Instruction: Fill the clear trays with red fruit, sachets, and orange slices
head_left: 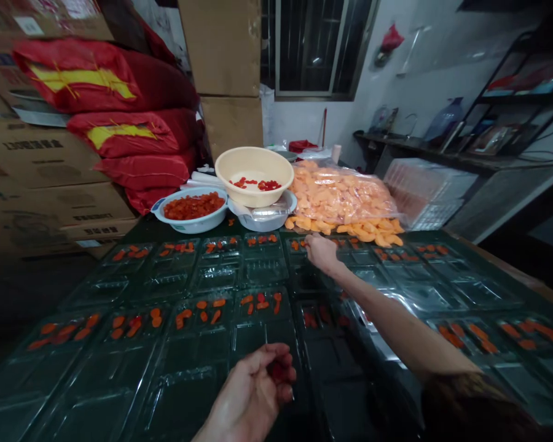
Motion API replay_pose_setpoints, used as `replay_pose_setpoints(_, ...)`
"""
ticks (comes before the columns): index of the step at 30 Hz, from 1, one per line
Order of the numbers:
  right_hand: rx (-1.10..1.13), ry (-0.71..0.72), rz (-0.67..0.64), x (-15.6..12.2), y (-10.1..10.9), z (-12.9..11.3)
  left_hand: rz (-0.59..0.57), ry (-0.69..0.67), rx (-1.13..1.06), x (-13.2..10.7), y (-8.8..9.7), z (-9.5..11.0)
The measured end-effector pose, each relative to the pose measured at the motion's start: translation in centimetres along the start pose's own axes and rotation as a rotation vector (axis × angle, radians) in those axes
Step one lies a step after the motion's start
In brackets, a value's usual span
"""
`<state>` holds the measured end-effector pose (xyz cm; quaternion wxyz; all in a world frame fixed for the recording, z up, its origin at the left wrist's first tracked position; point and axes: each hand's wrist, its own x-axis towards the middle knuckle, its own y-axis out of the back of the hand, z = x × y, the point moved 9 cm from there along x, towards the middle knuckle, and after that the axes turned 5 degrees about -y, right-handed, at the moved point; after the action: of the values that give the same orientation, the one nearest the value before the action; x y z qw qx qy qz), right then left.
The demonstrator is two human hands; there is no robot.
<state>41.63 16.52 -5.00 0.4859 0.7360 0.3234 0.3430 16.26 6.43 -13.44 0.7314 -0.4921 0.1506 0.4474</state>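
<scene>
My left hand [251,387] is curled at the bottom of the view, close above clear plastic compartment trays [188,380], with small dark red pieces [277,371] in its fingers. My right hand [322,253] reaches forward, its fingertips bunched over orange pieces [297,245] in a far tray. Whether those fingers hold a piece is hidden. Orange and red pieces lie in several compartments. Beyond the trays stand a white basin of diced red pieces [193,209], a cream bowl [249,162] with a few red bits, and a clear bag of orange pieces [341,193].
The trays cover a dark table [152,230]. Red sacks [105,77] and cardboard boxes [37,153] are stacked at the left. A stack of clear trays [426,193] stands at the back right, below a dark shelf [461,156] holding bottles and clutter.
</scene>
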Motion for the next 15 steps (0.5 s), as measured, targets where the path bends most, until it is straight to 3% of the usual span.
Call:
replay_pose_setpoints(2, 0.011, 0.037, -0.013, 0.7, -0.2, -1.1, 0.012, -0.030, -0.049, 0.0, 0.3, 1.0)
replay_pose_setpoints(4, 0.035, 0.085, -0.003, -1.0, 0.4, -2.8, 0.048, -0.107, -0.054, 0.2, 0.7, 2.3)
replay_pose_setpoints(7, 0.145, 0.255, -0.089, -6.8, 1.0, -6.4, 0.057, -0.195, -0.004, 0.5, 0.7, 3.5)
replay_pose_setpoints(9, 0.309, 0.478, -0.305, -11.7, 0.7, -9.1, -0.005, -0.218, 0.038, 0.8, -0.2, 3.4)
replay_pose_setpoints(12, 0.391, 0.519, -0.459, -16.0, 0.9, -9.1, -0.086, -0.207, 0.121, 1.0, -1.7, 2.2)
replay_pose_setpoints(15, 0.448, 0.413, -0.483, -16.8, 1.4, -6.8, -0.178, -0.182, 0.247, 0.9, -3.5, 1.0)
